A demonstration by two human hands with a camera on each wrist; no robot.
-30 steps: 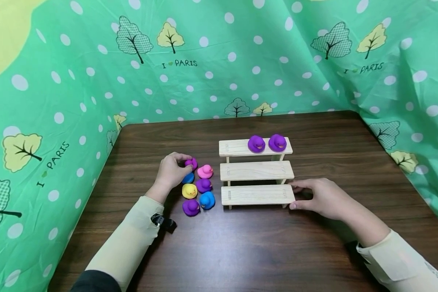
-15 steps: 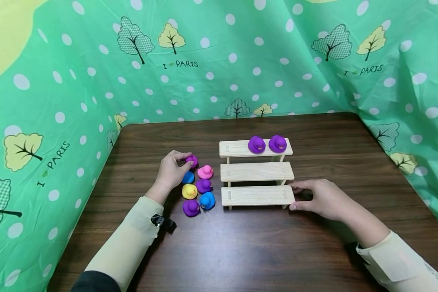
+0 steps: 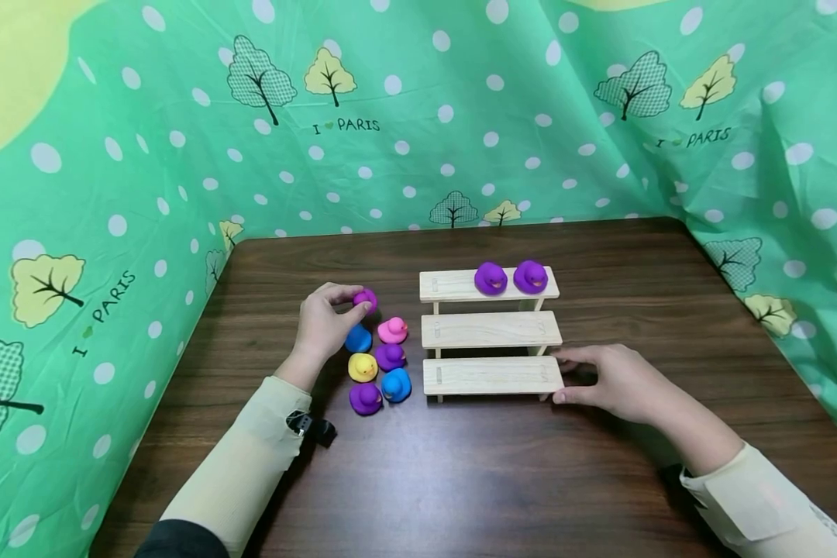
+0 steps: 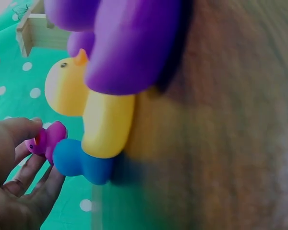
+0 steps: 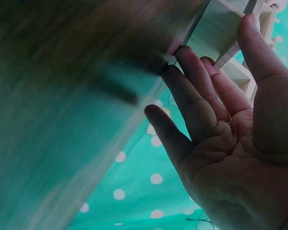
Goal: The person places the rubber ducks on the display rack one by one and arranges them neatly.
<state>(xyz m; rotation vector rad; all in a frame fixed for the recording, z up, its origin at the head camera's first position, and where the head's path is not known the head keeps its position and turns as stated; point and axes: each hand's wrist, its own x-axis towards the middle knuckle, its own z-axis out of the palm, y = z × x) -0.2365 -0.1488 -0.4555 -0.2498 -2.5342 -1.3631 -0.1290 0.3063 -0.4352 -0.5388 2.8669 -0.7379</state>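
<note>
In the head view, my left hand [image 3: 318, 324] pinches a small purple rubber duck [image 3: 366, 301] between thumb and fingertips. The left wrist view shows that duck [image 4: 52, 139] apart from the tabletop, close to a blue duck [image 4: 81, 163]. Below the hand stand the blue duck, a pink duck [image 3: 393, 330], a yellow duck [image 3: 363, 367], another blue duck [image 3: 396, 384] and two purple ducks [image 3: 366, 398]. My right hand [image 3: 617, 384] holds the right end of the lowest step of a three-step wooden stand [image 3: 491, 377], thumb in front and forefinger behind.
Two purple ducks [image 3: 511, 278] sit side by side toward the right of the top step. Dark wood-grain table [image 3: 460, 480] lies under everything. A green dotted cloth [image 3: 404, 116] hangs behind and along both sides.
The left hand has moved slightly up and away from the blue duck with the pinched purple duck, uncovering more of the blue one. The right hand stays at the stand's end.
</note>
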